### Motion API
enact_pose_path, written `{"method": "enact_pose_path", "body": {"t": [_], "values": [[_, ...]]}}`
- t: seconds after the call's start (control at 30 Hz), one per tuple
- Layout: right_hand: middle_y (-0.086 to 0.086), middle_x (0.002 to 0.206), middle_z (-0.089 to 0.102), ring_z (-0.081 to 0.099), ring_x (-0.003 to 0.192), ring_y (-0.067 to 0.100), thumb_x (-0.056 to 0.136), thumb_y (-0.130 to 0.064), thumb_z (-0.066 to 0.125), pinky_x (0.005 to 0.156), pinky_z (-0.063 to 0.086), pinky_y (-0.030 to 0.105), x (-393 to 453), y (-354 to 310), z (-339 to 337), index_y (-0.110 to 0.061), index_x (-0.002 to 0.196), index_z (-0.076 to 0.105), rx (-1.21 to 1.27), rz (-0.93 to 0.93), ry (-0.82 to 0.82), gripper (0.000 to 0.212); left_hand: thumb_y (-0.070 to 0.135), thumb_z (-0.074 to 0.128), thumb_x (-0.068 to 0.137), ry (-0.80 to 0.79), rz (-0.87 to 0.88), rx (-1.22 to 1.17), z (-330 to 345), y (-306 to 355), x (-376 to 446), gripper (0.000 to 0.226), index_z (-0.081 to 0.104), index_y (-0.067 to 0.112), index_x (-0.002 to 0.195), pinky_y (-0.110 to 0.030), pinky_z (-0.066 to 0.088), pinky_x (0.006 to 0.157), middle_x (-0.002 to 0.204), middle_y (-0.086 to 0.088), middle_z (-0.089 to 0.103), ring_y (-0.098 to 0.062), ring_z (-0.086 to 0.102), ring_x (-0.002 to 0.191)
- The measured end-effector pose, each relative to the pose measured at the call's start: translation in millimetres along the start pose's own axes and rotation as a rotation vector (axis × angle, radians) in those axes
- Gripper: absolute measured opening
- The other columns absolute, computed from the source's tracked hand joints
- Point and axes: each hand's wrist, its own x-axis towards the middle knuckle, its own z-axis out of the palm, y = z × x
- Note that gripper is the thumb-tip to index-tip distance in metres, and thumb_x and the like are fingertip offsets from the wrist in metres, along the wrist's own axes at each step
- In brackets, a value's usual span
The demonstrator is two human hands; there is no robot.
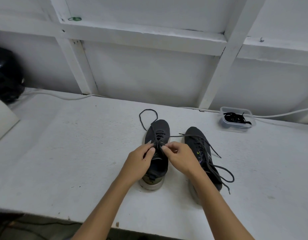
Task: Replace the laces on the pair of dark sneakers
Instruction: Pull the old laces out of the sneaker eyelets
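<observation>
Two dark sneakers stand side by side on the white table, toes pointing away from me. Over the left sneaker (160, 129), my left hand (141, 161) and my right hand (181, 158) each pinch its dark lace (148, 110) near the top eyelets. One end of that lace loops out past the toe; the other runs right toward the second shoe. The right sneaker (196, 137) is laced, and its loose lace ends (224, 175) trail off to the right. My right forearm covers its heel.
A clear plastic tub (236, 119) holding black laces sits at the back right. A white cable (63, 97) runs along the wall foot. A dark object (6, 75) and a pale board (2, 118) are at the far left. The table's front edge is near me.
</observation>
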Motion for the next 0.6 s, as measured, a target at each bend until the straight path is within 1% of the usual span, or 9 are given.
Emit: {"method": "enact_pose_path", "body": {"t": [0.07, 0.13, 0.2, 0.23, 0.3, 0.37, 0.47, 0.5, 0.6], "values": [[-0.014, 0.085, 0.073, 0.065, 0.077, -0.003, 0.097, -0.031, 0.065, 0.069, 0.045, 0.009, 2, -1, -1, -0.024, 0.091, 0.075, -0.015, -0.013, -0.012, 0.013, 0.036, 0.042, 0.106, -0.062, -0.039, -0.044, 1, -2, -4, 0.040, 0.050, 0.031, 0.145, -0.022, 0.035, 0.110, 0.144, 0.016, 0.050, -0.001, 0.045, 0.131], [-0.010, 0.090, 0.071, 0.066, 0.085, 0.005, 0.102, -0.030, 0.056, 0.075, 0.049, 0.021, 5, -5, -2, -0.022, 0.095, 0.067, -0.070, -0.012, -0.011, 0.015, 0.036, 0.037, 0.108, -0.086, -0.066, -0.077, 2, -4, -6, 0.044, 0.042, 0.032, 0.151, -0.023, 0.029, 0.115, 0.151, 0.017, 0.044, 0.001, 0.038, 0.136], [-0.003, 0.094, 0.069, 0.066, 0.089, 0.015, 0.106, -0.030, 0.045, 0.079, 0.053, 0.032, 8, -7, -2, -0.020, 0.099, 0.059, -0.091, 0.017, 0.018, 0.019, 0.036, 0.035, 0.108, -0.083, -0.072, -0.085, 4, -4, -6, 0.044, 0.040, 0.032, 0.152, -0.021, 0.027, 0.114, 0.152, 0.017, 0.042, 0.004, 0.035, 0.135], [-0.001, 0.095, 0.069, 0.066, 0.089, 0.017, 0.106, -0.031, 0.043, 0.080, 0.053, 0.034, 9, -7, -1, -0.019, 0.100, 0.058, -0.086, 0.027, 0.041, 0.020, 0.036, 0.035, 0.108, -0.077, -0.074, -0.081, 5, -4, -6, 0.044, 0.040, 0.031, 0.152, -0.020, 0.026, 0.113, 0.152, 0.017, 0.042, 0.005, 0.034, 0.133], [-0.003, 0.093, 0.070, 0.066, 0.087, 0.014, 0.105, -0.035, 0.047, 0.079, 0.053, 0.032, 7, -4, 2, -0.020, 0.100, 0.061, -0.032, 0.038, 0.079, 0.021, 0.036, 0.036, 0.108, -0.060, -0.080, -0.084, 5, -5, -6, 0.043, 0.042, 0.031, 0.151, -0.018, 0.026, 0.111, 0.152, 0.017, 0.043, 0.006, 0.035, 0.131], [-0.006, 0.085, 0.072, 0.066, 0.079, 0.006, 0.099, -0.040, 0.057, 0.077, 0.055, 0.030, 4, 1, 7, -0.021, 0.093, 0.068, 0.104, 0.074, 0.059, 0.023, 0.036, 0.038, 0.108, -0.048, -0.087, -0.111, 6, -6, -6, 0.042, 0.044, 0.033, 0.149, -0.020, 0.028, 0.112, 0.150, 0.017, 0.045, 0.006, 0.037, 0.130], [-0.014, 0.067, 0.066, 0.058, 0.062, -0.003, 0.096, -0.034, 0.066, 0.065, 0.049, 0.019, 2, 5, 8, -0.020, 0.077, 0.069, 0.145, 0.043, 0.014, 0.024, 0.036, 0.038, 0.108, -0.049, -0.091, -0.126, 6, -7, -6, 0.041, 0.045, 0.034, 0.148, -0.023, 0.030, 0.114, 0.149, 0.018, 0.045, 0.004, 0.038, 0.131], [-0.015, 0.069, 0.066, 0.059, 0.064, -0.002, 0.097, -0.032, 0.065, 0.067, 0.048, 0.018, 3, 5, 7, -0.019, 0.078, 0.068, 0.116, 0.027, 0.018, 0.024, 0.036, 0.038, 0.107, -0.048, -0.090, -0.126, 6, -7, -6, 0.041, 0.045, 0.034, 0.148, -0.023, 0.030, 0.114, 0.149, 0.019, 0.045, 0.004, 0.038, 0.132], [-0.007, 0.088, 0.073, 0.071, 0.084, 0.010, 0.105, -0.031, 0.051, 0.077, 0.053, 0.029, 10, 1, 1, -0.019, 0.094, 0.062, 0.103, 0.045, 0.104, 0.020, 0.038, 0.038, 0.107, -0.052, -0.083, -0.127, 6, -8, -7, 0.042, 0.044, 0.035, 0.148, -0.018, 0.027, 0.108, 0.146, 0.023, 0.043, 0.008, 0.036, 0.130]]}}
